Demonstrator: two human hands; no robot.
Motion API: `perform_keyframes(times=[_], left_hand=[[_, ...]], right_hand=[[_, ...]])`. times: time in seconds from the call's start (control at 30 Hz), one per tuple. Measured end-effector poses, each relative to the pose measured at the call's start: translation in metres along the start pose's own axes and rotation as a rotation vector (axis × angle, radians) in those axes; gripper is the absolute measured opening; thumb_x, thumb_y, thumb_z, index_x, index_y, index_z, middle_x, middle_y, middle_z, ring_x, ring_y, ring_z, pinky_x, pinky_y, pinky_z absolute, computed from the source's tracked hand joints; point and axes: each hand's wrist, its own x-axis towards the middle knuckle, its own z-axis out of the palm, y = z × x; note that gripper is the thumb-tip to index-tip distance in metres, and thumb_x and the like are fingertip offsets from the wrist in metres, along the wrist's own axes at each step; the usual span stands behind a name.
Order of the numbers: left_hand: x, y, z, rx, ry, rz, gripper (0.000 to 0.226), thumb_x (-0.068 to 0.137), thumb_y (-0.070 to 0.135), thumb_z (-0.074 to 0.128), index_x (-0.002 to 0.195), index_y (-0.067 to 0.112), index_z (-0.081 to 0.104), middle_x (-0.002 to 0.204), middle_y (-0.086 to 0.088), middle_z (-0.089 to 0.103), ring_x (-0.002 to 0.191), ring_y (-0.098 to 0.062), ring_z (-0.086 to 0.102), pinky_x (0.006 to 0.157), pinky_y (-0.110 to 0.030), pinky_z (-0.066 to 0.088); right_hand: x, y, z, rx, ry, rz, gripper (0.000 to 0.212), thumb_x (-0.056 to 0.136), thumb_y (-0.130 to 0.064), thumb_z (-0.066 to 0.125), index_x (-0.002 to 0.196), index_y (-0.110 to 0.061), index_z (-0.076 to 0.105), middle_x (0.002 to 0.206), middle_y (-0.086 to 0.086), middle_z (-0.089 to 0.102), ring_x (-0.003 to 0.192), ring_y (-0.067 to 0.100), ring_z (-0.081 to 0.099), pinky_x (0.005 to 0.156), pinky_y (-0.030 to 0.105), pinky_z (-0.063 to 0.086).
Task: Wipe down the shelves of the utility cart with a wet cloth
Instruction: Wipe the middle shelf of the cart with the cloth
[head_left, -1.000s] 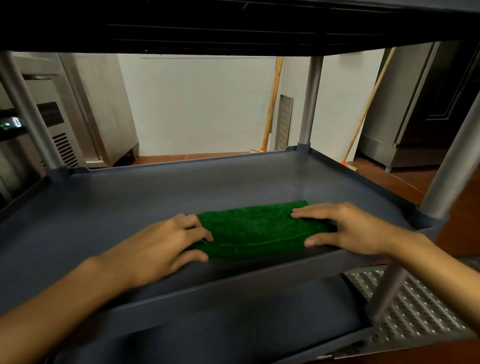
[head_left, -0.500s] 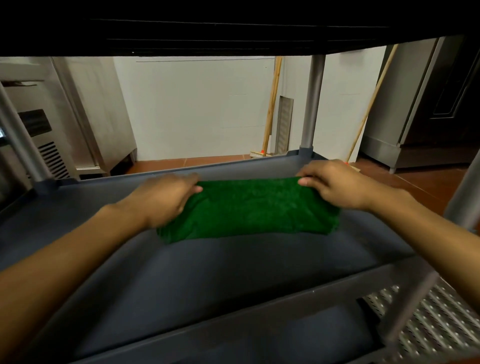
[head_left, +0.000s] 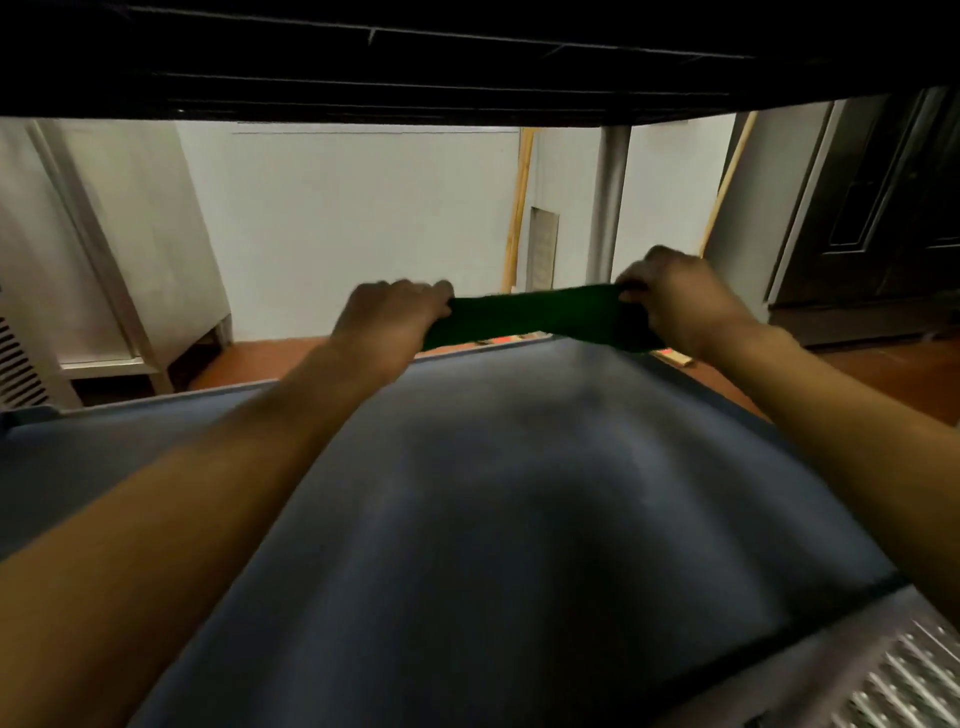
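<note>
A dark green cloth (head_left: 540, 314) stretches along the far rim of the grey cart shelf (head_left: 519, 519). My left hand (head_left: 389, 322) grips its left end, fingers curled over the fabric. My right hand (head_left: 680, 301) grips its right end, next to the cart's rear right post (head_left: 610, 208). Both arms reach across the whole shelf. The underside of the upper shelf (head_left: 415, 57) hangs dark just above. The picture is blurred by motion.
Beyond the cart stand a white wall (head_left: 353, 223), a steel cabinet (head_left: 119, 249) at left and a dark door (head_left: 893, 208) at right. Two wooden handles (head_left: 519, 208) lean on the wall. A perforated metal floor grate (head_left: 914, 675) lies at lower right.
Both hands have pushed the green cloth from the near edge of the shelf across to its far rim. The view has moved in closer under the upper shelf.
</note>
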Motion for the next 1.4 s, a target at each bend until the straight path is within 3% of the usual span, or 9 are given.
perform_keyframes(times=[0.13, 0.23, 0.33, 0.43, 0.53, 0.67, 1.03, 1.17, 1.4], left_hand=[[-0.019, 0.044, 0.052, 0.014, -0.241, 0.121, 0.026, 0.103, 0.025, 0.046, 0.128, 0.019, 0.052, 0.113, -0.010, 0.066, 0.091, -0.025, 0.063, 0.081, -0.036, 0.048], [-0.029, 0.058, 0.080, -0.017, -0.266, 0.162, 0.027, 0.102, 0.011, 0.043, 0.128, 0.014, 0.047, 0.108, -0.009, 0.067, 0.094, -0.028, 0.065, 0.075, -0.039, 0.048], [-0.032, 0.049, 0.084, -0.111, -0.252, 0.130, 0.031, 0.107, 0.019, 0.037, 0.135, 0.014, 0.049, 0.105, -0.010, 0.070, 0.093, -0.029, 0.066, 0.078, -0.040, 0.050], [-0.038, 0.046, 0.078, -0.195, -0.294, 0.114, 0.027, 0.107, 0.023, 0.039, 0.120, 0.013, 0.060, 0.102, -0.012, 0.069, 0.093, -0.031, 0.065, 0.084, -0.044, 0.052], [-0.046, 0.052, 0.069, -0.251, -0.348, 0.099, 0.021, 0.106, 0.020, 0.040, 0.108, 0.010, 0.059, 0.096, -0.014, 0.066, 0.090, -0.032, 0.063, 0.083, -0.043, 0.050], [-0.058, 0.058, 0.060, -0.241, -0.388, 0.082, 0.021, 0.107, 0.021, 0.038, 0.111, 0.012, 0.056, 0.094, -0.014, 0.062, 0.087, -0.031, 0.060, 0.079, -0.041, 0.048], [-0.098, 0.070, 0.037, -0.222, -0.386, 0.064, 0.022, 0.106, 0.025, 0.040, 0.113, 0.013, 0.057, 0.099, -0.014, 0.066, 0.084, -0.028, 0.056, 0.075, -0.039, 0.045], [-0.111, 0.072, 0.028, -0.250, -0.403, 0.070, 0.023, 0.105, 0.026, 0.046, 0.118, 0.016, 0.061, 0.111, -0.012, 0.068, 0.105, -0.033, 0.060, 0.085, -0.040, 0.048], [-0.141, 0.079, 0.008, -0.295, -0.404, 0.118, 0.020, 0.104, 0.027, 0.047, 0.109, 0.016, 0.062, 0.098, -0.009, 0.070, 0.094, -0.030, 0.063, 0.082, -0.043, 0.050]], right_hand=[[-0.044, 0.016, 0.043, -0.045, -0.382, 0.045, 0.026, 0.094, -0.018, 0.061, 0.119, -0.013, 0.065, 0.127, 0.007, 0.051, 0.109, 0.027, 0.055, 0.093, 0.032, 0.044], [-0.069, 0.014, 0.062, 0.131, -0.498, 0.112, 0.039, 0.097, -0.013, 0.054, 0.135, -0.020, 0.049, 0.137, 0.010, 0.055, 0.114, 0.026, 0.056, 0.096, 0.032, 0.043], [-0.073, 0.013, 0.068, 0.152, -0.557, 0.130, 0.063, 0.097, -0.003, 0.046, 0.153, -0.027, 0.031, 0.156, 0.005, 0.037, 0.135, 0.027, 0.045, 0.110, 0.031, 0.035], [-0.075, 0.014, 0.064, 0.137, -0.570, 0.130, 0.061, 0.097, 0.000, 0.044, 0.150, -0.030, 0.037, 0.160, 0.001, 0.029, 0.143, 0.025, 0.035, 0.116, 0.034, 0.030], [-0.082, 0.011, 0.054, 0.110, -0.577, 0.122, 0.056, 0.100, -0.005, 0.043, 0.149, -0.031, 0.040, 0.157, 0.005, 0.036, 0.139, 0.028, 0.040, 0.112, 0.033, 0.033], [-0.094, 0.009, 0.044, 0.119, -0.585, 0.124, 0.055, 0.099, -0.006, 0.044, 0.146, -0.034, 0.043, 0.149, 0.011, 0.046, 0.125, 0.030, 0.051, 0.103, 0.036, 0.041], [-0.139, 0.000, 0.014, 0.164, -0.573, 0.117, 0.053, 0.098, -0.004, 0.046, 0.141, -0.034, 0.050, 0.147, 0.009, 0.050, 0.125, 0.030, 0.052, 0.104, 0.038, 0.044], [-0.154, -0.001, 0.004, 0.192, -0.551, 0.118, 0.046, 0.100, -0.010, 0.047, 0.139, -0.034, 0.053, 0.146, 0.008, 0.051, 0.126, 0.030, 0.051, 0.105, 0.035, 0.041], [-0.181, 0.000, -0.016, 0.295, -0.588, 0.106, 0.043, 0.100, -0.010, 0.051, 0.136, -0.032, 0.056, 0.148, 0.002, 0.050, 0.139, 0.024, 0.041, 0.116, 0.034, 0.030]])
